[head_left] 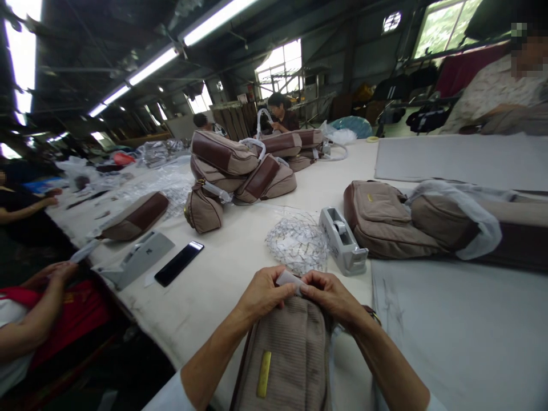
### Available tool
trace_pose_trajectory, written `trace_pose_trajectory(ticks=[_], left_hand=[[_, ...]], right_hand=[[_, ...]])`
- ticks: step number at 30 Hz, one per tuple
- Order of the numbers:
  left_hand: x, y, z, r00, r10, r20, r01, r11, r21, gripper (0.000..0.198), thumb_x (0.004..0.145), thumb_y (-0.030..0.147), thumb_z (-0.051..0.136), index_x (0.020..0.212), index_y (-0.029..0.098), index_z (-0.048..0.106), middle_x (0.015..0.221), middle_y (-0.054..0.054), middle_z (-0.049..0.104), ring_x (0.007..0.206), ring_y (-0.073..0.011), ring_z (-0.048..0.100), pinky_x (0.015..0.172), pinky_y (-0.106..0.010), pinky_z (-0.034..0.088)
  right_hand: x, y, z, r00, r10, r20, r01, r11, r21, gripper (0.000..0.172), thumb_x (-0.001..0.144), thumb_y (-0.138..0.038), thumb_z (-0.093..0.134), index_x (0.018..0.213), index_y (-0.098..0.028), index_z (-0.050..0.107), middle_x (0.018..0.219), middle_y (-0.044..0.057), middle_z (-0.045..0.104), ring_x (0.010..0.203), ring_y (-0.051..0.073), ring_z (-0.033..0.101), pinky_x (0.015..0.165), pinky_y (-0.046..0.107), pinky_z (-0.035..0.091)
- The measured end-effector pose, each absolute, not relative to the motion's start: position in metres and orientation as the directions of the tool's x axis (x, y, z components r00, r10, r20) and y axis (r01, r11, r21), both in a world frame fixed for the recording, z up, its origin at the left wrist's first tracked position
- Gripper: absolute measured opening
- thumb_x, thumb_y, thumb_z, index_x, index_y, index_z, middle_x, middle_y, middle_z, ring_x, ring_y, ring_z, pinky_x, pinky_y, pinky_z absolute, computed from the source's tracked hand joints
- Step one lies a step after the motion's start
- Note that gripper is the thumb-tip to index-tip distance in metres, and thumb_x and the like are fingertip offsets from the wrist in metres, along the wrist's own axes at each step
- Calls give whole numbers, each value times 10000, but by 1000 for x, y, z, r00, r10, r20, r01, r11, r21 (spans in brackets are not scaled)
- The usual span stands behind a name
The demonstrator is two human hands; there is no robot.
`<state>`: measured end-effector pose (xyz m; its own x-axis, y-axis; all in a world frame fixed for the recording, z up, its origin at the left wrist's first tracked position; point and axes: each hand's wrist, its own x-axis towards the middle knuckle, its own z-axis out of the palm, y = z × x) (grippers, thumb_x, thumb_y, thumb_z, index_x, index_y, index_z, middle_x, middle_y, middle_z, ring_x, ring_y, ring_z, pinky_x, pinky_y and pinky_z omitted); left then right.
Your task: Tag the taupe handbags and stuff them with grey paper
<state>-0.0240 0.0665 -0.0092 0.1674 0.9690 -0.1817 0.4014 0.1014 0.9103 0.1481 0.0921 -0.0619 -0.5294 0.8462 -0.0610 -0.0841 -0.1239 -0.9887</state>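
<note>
Here, the left hand [264, 292] and the right hand [330, 292] are pinching a pale strip [288, 279] between them.
They are holding it at the top of a ribbed bag [291, 348], which is sitting toward the near edge of the table [205, 308]. Beyond, crinkled wrap [295, 241] is resting just beside a tape dispenser [342, 242], a phone [178, 264] is lying toward the left edge, and brown bags [244, 168] are lying heaped toward the far edge.
</note>
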Motion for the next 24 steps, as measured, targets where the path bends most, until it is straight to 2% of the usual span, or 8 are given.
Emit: trace_pose_trajectory(ticks=[4, 8, 12, 16, 20, 24], left_hand=[[-23, 67, -14, 66, 990, -127, 449, 84, 890, 68, 694, 185, 514, 670, 150, 568, 438, 71, 443, 394, -64, 403, 411, -162, 298], [-21, 66, -14, 49, 993, -104, 423, 74, 903, 87, 703, 190, 509, 689, 145, 582, 443, 73, 436, 386, -58, 397, 404, -158, 301], [-25, 65, -14, 111, 977, -180, 386, 125, 914, 149, 711, 245, 527, 787, 140, 601, 468, 65, 473, 390, -72, 434, 397, -166, 332], [-28, 65, -18, 77, 972, -224, 361, 182, 915, 122, 684, 208, 509, 752, 153, 594, 417, 76, 438, 363, -70, 405, 377, -163, 304], [-27, 65, -20, 44, 981, -189, 309, 166, 937, 133, 672, 184, 491, 747, 163, 599, 434, 77, 450, 365, -59, 394, 382, -156, 295], [-25, 65, -19, 43, 961, -273, 251, 254, 934, 133, 663, 205, 497, 761, 174, 581, 388, 87, 423, 344, -62, 368, 352, -144, 273]], right_hand=[[147, 94, -60, -556, 828, -70, -66, -128, -990, 325, 737, -449, 643, 803, -136, 583, 715, -14, 540, 649, 97, 463, 594, 203, 352], [146, 97, -60, -574, 814, -88, -59, -148, -987, 348, 690, -460, 678, 766, -137, 573, 685, -16, 530, 617, 96, 456, 562, 200, 351], [144, 98, -64, -536, 843, -45, -34, -75, -997, 326, 710, -452, 657, 728, -136, 578, 660, -10, 522, 613, 100, 446, 558, 203, 357], [141, 97, -67, -520, 854, 6, -1, 6, -1000, 279, 746, -418, 625, 720, -143, 586, 657, -9, 533, 625, 110, 463, 574, 209, 370], [138, 93, -66, -465, 884, 42, 82, 91, -992, 256, 780, -398, 588, 752, -146, 622, 665, -4, 566, 642, 127, 501, 598, 221, 389], [135, 89, -62, -419, 900, 118, 199, 218, -955, 213, 815, -345, 557, 761, -159, 646, 687, 1, 605, 664, 139, 534, 614, 228, 397]])
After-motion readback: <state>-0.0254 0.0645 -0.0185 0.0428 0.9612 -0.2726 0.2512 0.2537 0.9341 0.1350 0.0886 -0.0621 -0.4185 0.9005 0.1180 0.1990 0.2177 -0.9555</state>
